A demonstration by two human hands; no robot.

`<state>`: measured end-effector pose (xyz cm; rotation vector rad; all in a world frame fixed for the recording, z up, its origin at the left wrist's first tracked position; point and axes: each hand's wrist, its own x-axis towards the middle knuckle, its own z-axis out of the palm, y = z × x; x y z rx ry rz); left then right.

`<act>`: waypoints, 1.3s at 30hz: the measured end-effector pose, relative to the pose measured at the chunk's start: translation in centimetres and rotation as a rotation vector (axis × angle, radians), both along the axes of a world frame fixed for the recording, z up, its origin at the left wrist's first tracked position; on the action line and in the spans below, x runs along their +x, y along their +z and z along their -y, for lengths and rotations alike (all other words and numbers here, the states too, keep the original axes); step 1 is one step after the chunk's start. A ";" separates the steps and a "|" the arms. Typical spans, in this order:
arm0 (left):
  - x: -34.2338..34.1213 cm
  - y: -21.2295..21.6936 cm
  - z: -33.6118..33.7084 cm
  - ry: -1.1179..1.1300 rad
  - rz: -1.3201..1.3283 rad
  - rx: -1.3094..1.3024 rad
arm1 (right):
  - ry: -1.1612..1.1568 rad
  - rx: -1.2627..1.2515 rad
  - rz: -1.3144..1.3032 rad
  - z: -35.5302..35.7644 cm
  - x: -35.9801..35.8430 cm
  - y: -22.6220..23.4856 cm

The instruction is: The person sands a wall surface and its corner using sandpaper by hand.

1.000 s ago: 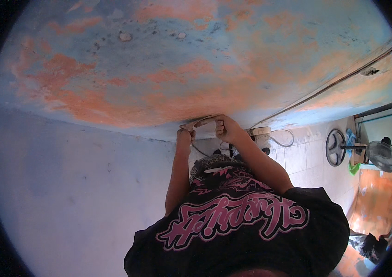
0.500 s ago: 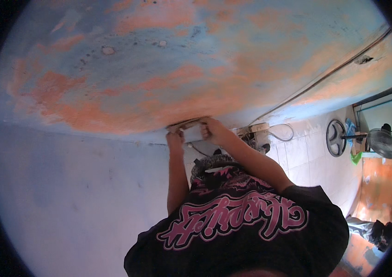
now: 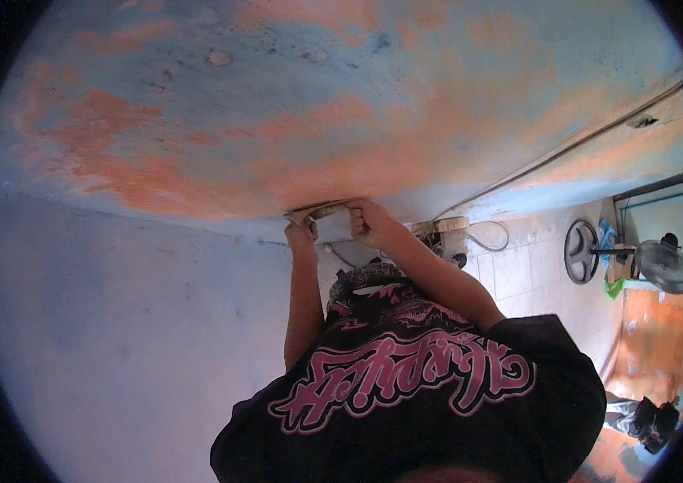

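A thin, flat, brownish strip lies along the patchy wall, and its exact kind does not show. My left hand is closed on the strip's left end. At the other end my right hand grips it, with the fingers curled under. Both arms reach forward from my body. The wall around the strip is worn blue with orange patches, and the strip's far side against it is hidden.
A plain bluish wall stretches along my left. Behind my right forearm hang a small box and a looped cable. Farther right are a dark wheel, a fan and an orange-painted surface.
Both hands have shifted slightly left and up in the picture with the strip, still gripping its ends. The whole view has tilted a little.
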<state>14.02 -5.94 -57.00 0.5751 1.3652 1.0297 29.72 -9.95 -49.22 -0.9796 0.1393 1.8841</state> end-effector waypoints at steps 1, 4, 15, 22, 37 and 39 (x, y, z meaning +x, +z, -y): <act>1.3 -0.2 0.3 0.104 0.077 -0.001 | -0.051 -0.006 -0.028 0.6 1.3 -0.5; 2.9 1.6 1.2 -0.146 0.049 -0.031 | -0.092 0.004 -0.088 1.5 3.3 -0.8; 2.9 -0.9 1.2 -0.123 -0.051 0.079 | -0.136 0.004 0.021 1.9 3.7 -1.9; -0.6 -2.5 -1.1 0.068 -0.014 -0.048 | 0.010 0.063 0.033 -0.1 -0.1 -3.0; 3.0 -3.9 0.5 -0.070 0.078 -0.001 | -0.053 -0.032 -0.033 1.1 4.4 -4.0; 2.3 -7.5 0.0 -0.137 -0.090 0.317 | -0.049 -0.032 0.011 1.3 4.4 -3.7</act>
